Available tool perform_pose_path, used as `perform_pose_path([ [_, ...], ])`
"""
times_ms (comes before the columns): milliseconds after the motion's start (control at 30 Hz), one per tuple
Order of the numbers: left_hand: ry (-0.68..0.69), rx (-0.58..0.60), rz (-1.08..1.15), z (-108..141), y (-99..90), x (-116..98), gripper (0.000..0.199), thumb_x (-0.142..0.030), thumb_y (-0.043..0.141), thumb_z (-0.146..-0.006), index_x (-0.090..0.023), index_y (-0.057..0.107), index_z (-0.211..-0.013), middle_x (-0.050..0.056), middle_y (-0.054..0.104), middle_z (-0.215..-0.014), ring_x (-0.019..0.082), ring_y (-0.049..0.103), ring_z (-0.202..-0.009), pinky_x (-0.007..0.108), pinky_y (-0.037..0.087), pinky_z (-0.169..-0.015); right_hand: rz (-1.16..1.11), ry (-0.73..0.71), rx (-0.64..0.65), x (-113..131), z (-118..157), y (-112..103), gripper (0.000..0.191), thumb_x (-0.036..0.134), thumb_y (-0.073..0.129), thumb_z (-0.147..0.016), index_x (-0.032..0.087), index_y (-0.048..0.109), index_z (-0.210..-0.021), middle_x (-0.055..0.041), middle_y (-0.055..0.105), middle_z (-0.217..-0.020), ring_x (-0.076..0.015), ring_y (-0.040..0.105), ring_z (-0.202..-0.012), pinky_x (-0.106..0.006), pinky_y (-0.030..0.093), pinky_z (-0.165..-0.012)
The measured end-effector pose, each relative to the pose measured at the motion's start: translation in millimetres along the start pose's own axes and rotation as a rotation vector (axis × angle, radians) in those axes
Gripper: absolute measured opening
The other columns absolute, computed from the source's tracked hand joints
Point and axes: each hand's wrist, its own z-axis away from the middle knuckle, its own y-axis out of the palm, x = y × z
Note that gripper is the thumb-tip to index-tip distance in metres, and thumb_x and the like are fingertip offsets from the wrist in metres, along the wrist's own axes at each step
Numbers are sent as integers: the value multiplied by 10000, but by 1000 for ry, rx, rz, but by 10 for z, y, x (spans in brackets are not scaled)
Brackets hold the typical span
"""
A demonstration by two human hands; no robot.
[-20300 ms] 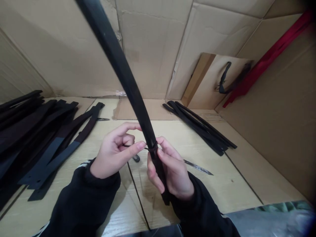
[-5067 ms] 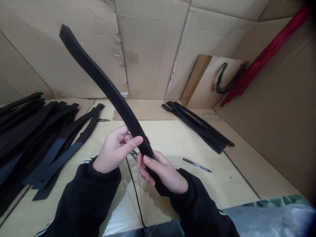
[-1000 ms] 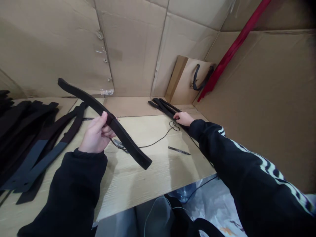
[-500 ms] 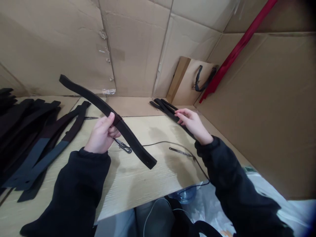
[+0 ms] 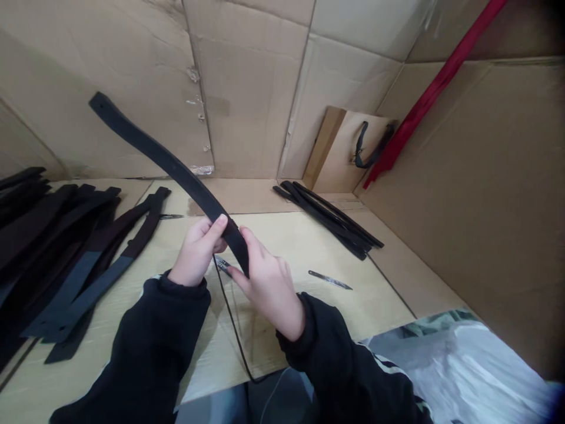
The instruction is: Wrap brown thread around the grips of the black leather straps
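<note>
Presently, one curved black piece (image 5: 159,156), held up slantwise over the table (image 5: 366,318), far end raised toward the upper left, small hole near the tip; near end partly hidden within the grasp. Serving as landmark for all entries below.

Left hand (image 5: 192,256): closed on the curved black piece at its lower half, thumb flat on the upper face, fingers curled behind. Right hand (image 5: 271,285): closed to about the width of the same piece, nearer the low end, fingertips by the far edge, thumb by the near edge; pressure impossible to tell.

Thin dark cord (image 5: 231,317): hanging from beside the left hand, below the piece, down to the table's near edge. Attachment, if any, hidden.

Small ridge (image 5: 233,225): across the piece, between both thumbs. Likely best handled with the left thumb pressed just above, right fingers kept square to the edges, long upper arm of the piece balanced against tipping, cord kept slack and free of snags.

Metal tool (image 5: 223,265): just below the piece, partly covered. Slim blade (image 5: 330,280): to the right of it, edge worth keeping clear of the wrist. Bundle of black strips (image 5: 326,218): farther right. Pile of dark pieces (image 5: 57,235): to its left.
</note>
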Motion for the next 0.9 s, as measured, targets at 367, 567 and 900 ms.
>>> perform_pose_path([
  [367, 184, -100, -323, 33, -95, -131, 266, -311, 621, -743, -131, 536, -567, -52, 363, -477, 46, 326, -460, 183, 252, -449, 13, -31, -250, -241, -100, 131, 350, 336, 443, -936, 130, 503, -1212, -107, 661, -1108, -205, 686, -857, -298, 537, -735],
  [567, 281, -50, -417, 63, -73, -207, 279, -286, 569, -766, -134, 536, -535, -48, 377, -458, 39, 315, -422, 167, 248, -411, -225, 68, -194, -305, -78, 123, 290, 338, 454, -916, 132, 511, -1112, -119, 684, -1009, -232, 687, -851, -332, 542, -709],
  [900, 246, 31, -483, 88, -27, -244, 261, -288, 603, -750, -133, 586, -541, 0, 498, -494, 59, 406, -445, 165, 303, -414, -305, 71, -159, -304, -34, 75, 334, 369, 411, -924, 136, 462, -1159, -162, 654, -1094, -285, 672, -918, -419, 537, -739],
])
